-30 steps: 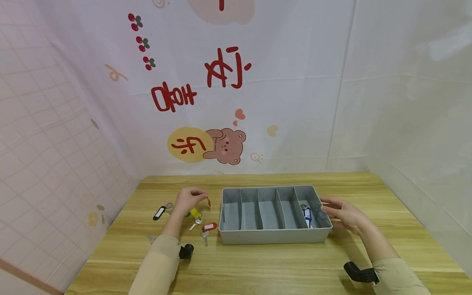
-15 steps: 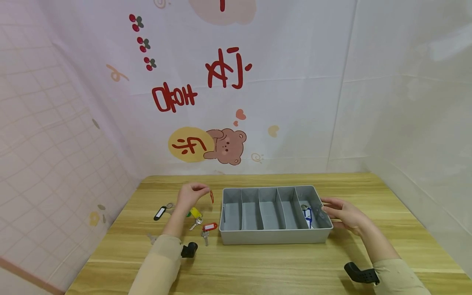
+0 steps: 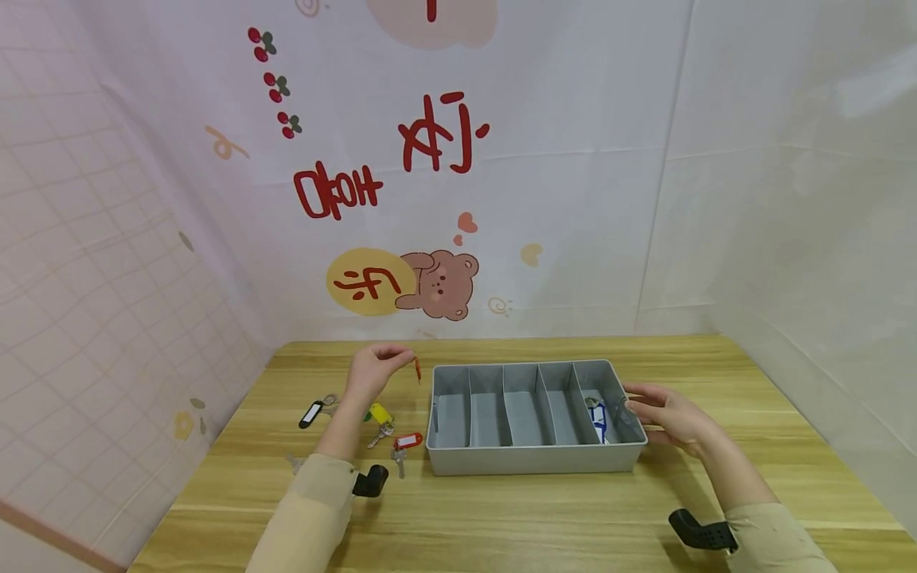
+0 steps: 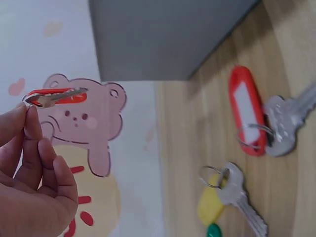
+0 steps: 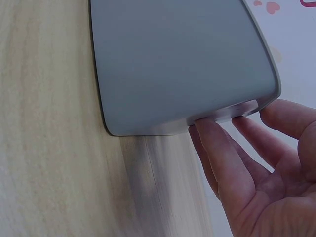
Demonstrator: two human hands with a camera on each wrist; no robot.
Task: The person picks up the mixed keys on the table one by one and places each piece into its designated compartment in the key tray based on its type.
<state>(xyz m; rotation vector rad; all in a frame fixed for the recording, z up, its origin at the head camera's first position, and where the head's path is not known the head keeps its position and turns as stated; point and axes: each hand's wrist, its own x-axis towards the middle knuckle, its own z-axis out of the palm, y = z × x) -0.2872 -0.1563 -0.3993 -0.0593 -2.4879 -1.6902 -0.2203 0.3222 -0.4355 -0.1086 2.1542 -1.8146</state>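
Observation:
Raised to the left of the grey compartment box (image 3: 530, 460), my left hand (image 3: 371, 372) pinches the ring of a red key tag (image 3: 418, 370) between thumb and fingertip. A silver key (image 4: 49, 100) hangs on that ring, lying along the tag in the left wrist view. My right hand (image 3: 669, 415) touches the box's right end wall with extended fingers (image 5: 217, 153); they rest along the wall near its slot. Blue-edged key tags (image 3: 598, 419) lie in the box's rightmost compartment. The other compartments show bare floors.
On the wooden table (image 3: 516, 525), left of the box, lie another red key tag (image 3: 408, 440) with its key, a yellow tag (image 3: 380, 414) with a key, a partly hidden green tag (image 4: 214, 230) and a black tag (image 3: 311, 412). A printed cloth (image 3: 573, 239) hangs behind.
My left hand has risen and shifted slightly right and away, carrying the red key tag up from the table. My right hand and the box have stayed put.

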